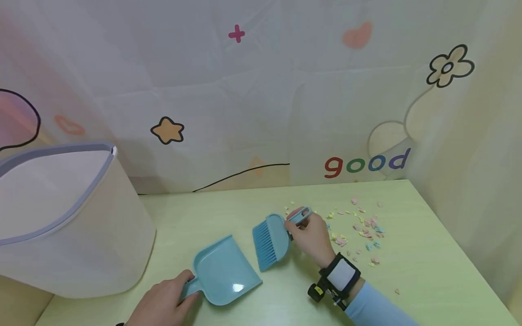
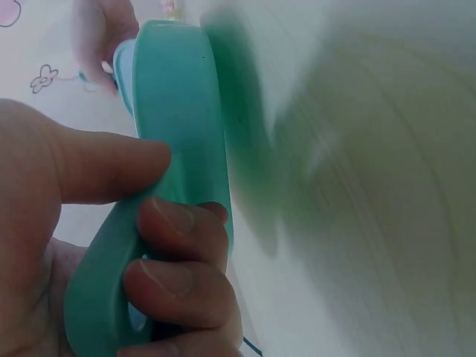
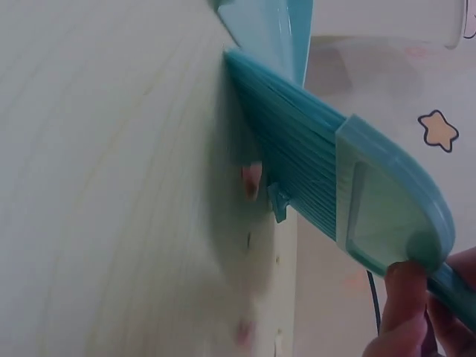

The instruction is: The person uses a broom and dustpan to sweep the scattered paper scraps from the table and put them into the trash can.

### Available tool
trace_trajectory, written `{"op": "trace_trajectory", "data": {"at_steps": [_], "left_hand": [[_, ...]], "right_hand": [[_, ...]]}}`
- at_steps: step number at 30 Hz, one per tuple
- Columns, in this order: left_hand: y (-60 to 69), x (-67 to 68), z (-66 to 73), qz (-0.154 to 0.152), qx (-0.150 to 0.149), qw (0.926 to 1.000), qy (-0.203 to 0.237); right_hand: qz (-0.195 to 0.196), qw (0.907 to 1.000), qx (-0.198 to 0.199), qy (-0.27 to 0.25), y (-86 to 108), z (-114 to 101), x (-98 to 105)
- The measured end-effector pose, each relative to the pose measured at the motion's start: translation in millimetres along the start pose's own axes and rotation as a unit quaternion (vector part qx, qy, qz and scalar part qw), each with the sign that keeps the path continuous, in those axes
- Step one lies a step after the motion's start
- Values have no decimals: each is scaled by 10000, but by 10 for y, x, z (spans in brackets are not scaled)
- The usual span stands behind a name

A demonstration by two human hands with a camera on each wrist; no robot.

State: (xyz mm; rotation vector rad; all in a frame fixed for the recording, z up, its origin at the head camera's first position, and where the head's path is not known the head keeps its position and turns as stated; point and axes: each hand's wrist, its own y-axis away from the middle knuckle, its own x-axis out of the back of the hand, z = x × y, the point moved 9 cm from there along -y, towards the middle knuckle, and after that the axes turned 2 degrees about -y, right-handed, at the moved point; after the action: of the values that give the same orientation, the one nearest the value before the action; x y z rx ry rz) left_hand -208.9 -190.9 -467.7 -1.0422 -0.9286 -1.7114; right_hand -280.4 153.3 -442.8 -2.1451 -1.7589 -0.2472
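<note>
Over the pale-green surface [image 1: 440,271], our left hand [image 1: 164,299] grips the blue plastic dustpan [image 1: 225,270], our right hand [image 1: 314,236] the blue bristled brush [image 1: 279,236] beside it; both seem light, best held by their handles [image 1: 191,287].

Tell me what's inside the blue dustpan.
The dustpan shows only bare blue plastic inside; coloured scraps lie on the table. In the head view, the left hand hides part of the handle.
</note>
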Motion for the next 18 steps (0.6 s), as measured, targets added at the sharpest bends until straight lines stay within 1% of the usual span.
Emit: {"op": "trace_trajectory", "data": {"at_steps": [4,6,8,11,13,15,18], "left_hand": [[-24,-8,4,-41,-19,10000,36],[-39,-17,8,-68,1,10000,6],[-60,-25,18,-65,-31,10000,-32],[-92,-45,62,-41,-188,9998,-42],[-112,-56,104,-14,-323,9995,5],[-138,-67,162,30,-496,9987,56],[-181,-78,259,111,-749,9971,73]], "right_hand": [[-2,9996,-136,262,62,96,306],[-5,9991,-142,403,87,118,469],[-23,9986,-156,502,112,118,625],[-42,9986,-19,534,138,53,817],[-17,9983,176,556,157,-38,925],[64,9971,483,584,180,-161,1024],[376,9908,1068,743,237,-385,1169]]}}
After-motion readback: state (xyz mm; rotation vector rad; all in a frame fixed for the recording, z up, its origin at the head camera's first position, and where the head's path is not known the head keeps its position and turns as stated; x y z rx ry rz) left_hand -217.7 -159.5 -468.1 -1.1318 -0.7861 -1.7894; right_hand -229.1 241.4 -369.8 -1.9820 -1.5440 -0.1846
